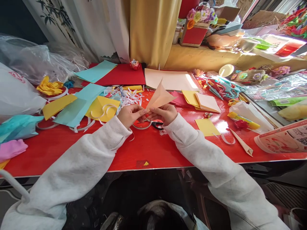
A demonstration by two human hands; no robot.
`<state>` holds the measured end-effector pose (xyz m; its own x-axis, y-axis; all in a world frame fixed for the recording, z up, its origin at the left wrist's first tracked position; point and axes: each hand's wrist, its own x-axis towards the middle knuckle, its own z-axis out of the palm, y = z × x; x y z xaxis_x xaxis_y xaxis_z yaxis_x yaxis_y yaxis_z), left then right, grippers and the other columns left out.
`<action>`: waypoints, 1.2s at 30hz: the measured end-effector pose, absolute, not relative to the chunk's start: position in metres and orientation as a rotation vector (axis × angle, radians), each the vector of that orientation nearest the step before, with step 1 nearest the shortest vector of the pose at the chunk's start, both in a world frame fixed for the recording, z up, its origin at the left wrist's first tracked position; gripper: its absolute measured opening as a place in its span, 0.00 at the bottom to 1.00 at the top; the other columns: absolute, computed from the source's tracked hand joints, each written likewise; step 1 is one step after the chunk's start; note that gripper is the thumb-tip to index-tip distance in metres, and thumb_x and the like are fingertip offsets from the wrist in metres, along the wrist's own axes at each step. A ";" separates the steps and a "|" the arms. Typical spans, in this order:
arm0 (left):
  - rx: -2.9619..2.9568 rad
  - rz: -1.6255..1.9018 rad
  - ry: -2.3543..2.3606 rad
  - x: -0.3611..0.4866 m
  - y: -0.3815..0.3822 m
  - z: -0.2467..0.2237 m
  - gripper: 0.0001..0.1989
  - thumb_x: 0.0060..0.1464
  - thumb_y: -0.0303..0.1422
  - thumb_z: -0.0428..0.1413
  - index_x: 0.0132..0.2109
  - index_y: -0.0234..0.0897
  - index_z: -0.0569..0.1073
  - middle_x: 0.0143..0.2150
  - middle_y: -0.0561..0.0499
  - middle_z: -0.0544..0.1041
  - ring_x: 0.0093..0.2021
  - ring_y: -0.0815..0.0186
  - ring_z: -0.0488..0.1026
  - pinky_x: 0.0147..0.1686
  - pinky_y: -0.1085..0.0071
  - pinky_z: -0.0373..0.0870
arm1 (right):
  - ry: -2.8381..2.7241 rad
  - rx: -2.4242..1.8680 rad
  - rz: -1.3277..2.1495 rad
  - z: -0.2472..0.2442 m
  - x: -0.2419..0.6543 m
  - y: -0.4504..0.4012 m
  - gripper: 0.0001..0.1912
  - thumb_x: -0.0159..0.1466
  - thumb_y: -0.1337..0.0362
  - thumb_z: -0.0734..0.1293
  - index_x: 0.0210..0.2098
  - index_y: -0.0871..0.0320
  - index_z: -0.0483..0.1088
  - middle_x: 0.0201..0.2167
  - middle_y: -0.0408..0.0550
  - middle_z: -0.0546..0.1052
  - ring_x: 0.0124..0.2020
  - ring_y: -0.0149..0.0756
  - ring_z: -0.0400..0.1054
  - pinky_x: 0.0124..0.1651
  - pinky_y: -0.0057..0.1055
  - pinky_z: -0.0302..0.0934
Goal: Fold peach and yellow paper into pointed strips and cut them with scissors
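Observation:
A peach-coloured folded paper [159, 96] is held up over the middle of the red table [144, 147], its pointed end upward. My left hand [131, 115] pinches its lower left corner between thumb and fingers. On the lower right edge, my right hand [165, 114] is closed on the same paper, with the fingertips of both hands almost meeting. Black-handled scissors [157, 125] lie on the table just below my hands, partly hidden by my right hand and sleeve. White paper shreds [131, 97] are heaped behind my left hand.
Blue sheets [82, 103] and yellow papers [102, 108] lie left. At the right are a yellow square [207, 126], a glue stick [243, 120], a narrow paper cone [241, 142] and a large printed cup [283, 139]. Peach sheets [171, 79] lie behind; plastic bags [19, 89] stand far left.

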<state>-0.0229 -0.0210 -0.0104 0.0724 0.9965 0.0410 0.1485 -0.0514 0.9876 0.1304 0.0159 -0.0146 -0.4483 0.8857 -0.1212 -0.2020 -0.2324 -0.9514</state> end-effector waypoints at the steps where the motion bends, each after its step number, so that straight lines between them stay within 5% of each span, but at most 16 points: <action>1: 1.414 1.089 1.232 -0.024 -0.021 -0.009 0.15 0.42 0.42 0.59 0.27 0.33 0.71 0.22 0.52 0.73 0.22 0.70 0.70 0.27 0.72 0.68 | -1.232 -0.904 1.775 -0.015 0.131 0.016 0.09 0.48 0.64 0.71 0.20 0.63 0.70 0.19 0.45 0.75 0.20 0.28 0.69 0.26 0.24 0.67; 7: 1.463 1.001 1.220 -0.023 -0.022 -0.005 0.15 0.40 0.43 0.59 0.25 0.33 0.72 0.22 0.51 0.73 0.25 0.68 0.70 0.31 0.71 0.68 | -1.292 -0.874 1.698 -0.016 0.131 0.016 0.11 0.48 0.60 0.71 0.19 0.61 0.68 0.14 0.41 0.71 0.17 0.25 0.66 0.22 0.21 0.63; 13: 1.420 1.203 1.248 -0.023 -0.018 -0.011 0.16 0.37 0.40 0.62 0.30 0.34 0.69 0.25 0.55 0.71 0.22 0.72 0.67 0.25 0.74 0.65 | -1.441 -0.934 1.684 -0.012 0.130 0.011 0.14 0.53 0.59 0.68 0.18 0.61 0.65 0.13 0.42 0.70 0.15 0.29 0.66 0.19 0.24 0.62; 24: 1.215 1.261 1.172 -0.023 -0.016 -0.017 0.13 0.41 0.36 0.61 0.27 0.31 0.68 0.21 0.55 0.71 0.18 0.73 0.68 0.20 0.76 0.67 | -1.412 -0.986 1.877 -0.009 0.128 0.009 0.08 0.54 0.66 0.68 0.25 0.63 0.65 0.18 0.43 0.74 0.22 0.31 0.72 0.28 0.25 0.69; 36: 1.184 1.253 1.152 -0.024 -0.016 -0.018 0.14 0.40 0.37 0.61 0.26 0.31 0.67 0.21 0.54 0.71 0.17 0.73 0.67 0.19 0.75 0.66 | -1.525 -0.986 1.880 -0.011 0.127 0.008 0.15 0.49 0.59 0.72 0.21 0.65 0.66 0.19 0.46 0.74 0.20 0.29 0.71 0.26 0.24 0.69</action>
<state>-0.0235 -0.0156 -0.0178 0.0012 0.9997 0.0245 -0.0593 -0.0243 0.9979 0.1271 0.0081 -0.0109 -0.5987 0.7724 -0.2121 0.0484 -0.2295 -0.9721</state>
